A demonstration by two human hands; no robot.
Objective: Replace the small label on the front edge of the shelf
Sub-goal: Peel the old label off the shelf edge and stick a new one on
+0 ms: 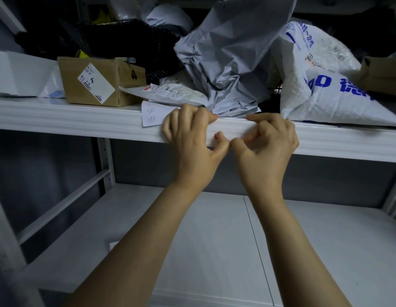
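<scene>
A white label [229, 132] with a small red mark lies flat on the front edge of the white shelf [82, 117], between my two hands. My left hand [190, 140] has its fingers curled, with the index tip on the shelf's top rim and the thumb at the label's lower left. In the same way my right hand [270, 142] pinches the label's right end, index on top and thumb below. A white paper slip [151, 115] with handwritten numbers sticks out just left of my left hand. I cannot tell whether the fingers hold it.
The upper shelf is crowded with a cardboard box [97, 82], a grey plastic mailer bag [230, 63], a white bag with blue print [330, 96] and a black bag [130, 43]. The lower shelf board [214, 235] lies under my forearms. A metal upright [105, 160] stands at the left.
</scene>
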